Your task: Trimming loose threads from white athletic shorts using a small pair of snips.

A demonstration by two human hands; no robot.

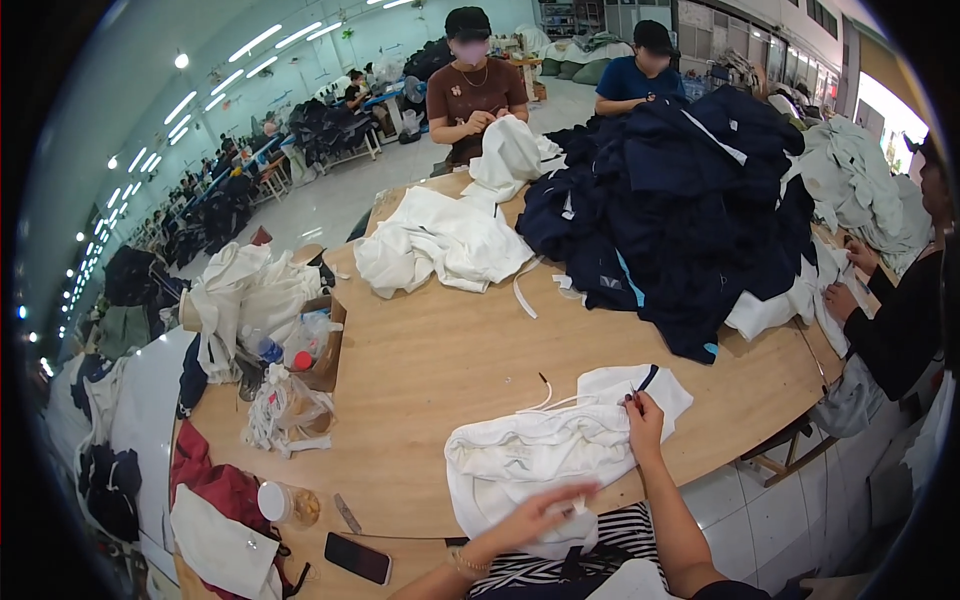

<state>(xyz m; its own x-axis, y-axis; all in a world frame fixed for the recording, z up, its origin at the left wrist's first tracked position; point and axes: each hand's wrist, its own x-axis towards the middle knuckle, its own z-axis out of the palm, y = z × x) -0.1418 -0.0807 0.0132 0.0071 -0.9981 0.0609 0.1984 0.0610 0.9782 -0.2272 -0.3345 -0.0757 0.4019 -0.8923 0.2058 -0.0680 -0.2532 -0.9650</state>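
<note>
A white garment (490, 470) with a gathered band and a faint grey mark lies bunched at the table's front edge, partly over my lap. From its far side runs a white drawstring (547, 400) with a dark tip. My right hand (645, 418) is closed at the garment's right end, beside a dark stripe; a thin, small thing shows at its fingertips, too small to name. Above the near part of the garment is my left hand (540, 515), somewhat blurred, its fingers stretched out. Whether it touches the cloth I cannot tell.
A large navy garment pile (680, 200) covers the far right of the wooden table (400, 400). White garments (440, 240) lie beyond. At left are a cardboard box (325, 360), a lidded jar (288, 503) and a phone (357, 558). Several people work around the table.
</note>
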